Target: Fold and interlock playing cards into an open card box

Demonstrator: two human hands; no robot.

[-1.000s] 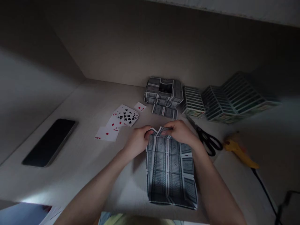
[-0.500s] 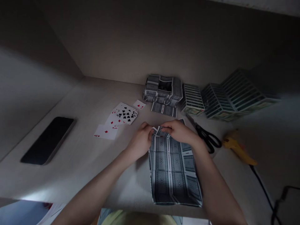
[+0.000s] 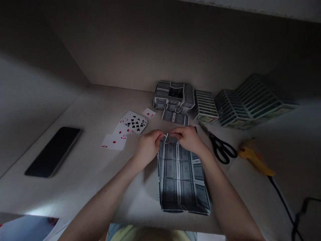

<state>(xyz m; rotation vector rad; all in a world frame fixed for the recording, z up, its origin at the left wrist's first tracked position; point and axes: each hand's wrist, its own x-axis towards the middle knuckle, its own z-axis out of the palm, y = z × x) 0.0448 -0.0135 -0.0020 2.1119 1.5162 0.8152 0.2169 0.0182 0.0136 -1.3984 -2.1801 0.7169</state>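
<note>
A box-like piece built of folded playing cards (image 3: 178, 177), patterned backs outward with white seams, rests on the desk in front of me. My left hand (image 3: 147, 148) pinches a card flap at the far left of its far end. Closed fingers of my right hand (image 3: 188, 138) grip the same far edge, a little to the right. A small white-edged fold shows between the fingertips. My knuckles cover part of that end, so the exact fold is hard to see.
Loose playing cards (image 3: 135, 122) lie left of my hands, and a black phone (image 3: 53, 152) farther left. Behind stand a smaller card structure (image 3: 174, 97) and pleated card blocks (image 3: 250, 100). Black-handled scissors (image 3: 222, 147) and a yellow glue gun (image 3: 255, 159) with a cord lie right.
The near end of the card box has swung slightly left and away from me. My fingertips have moved closer together at its far edge, and my right hand has shifted a little left.
</note>
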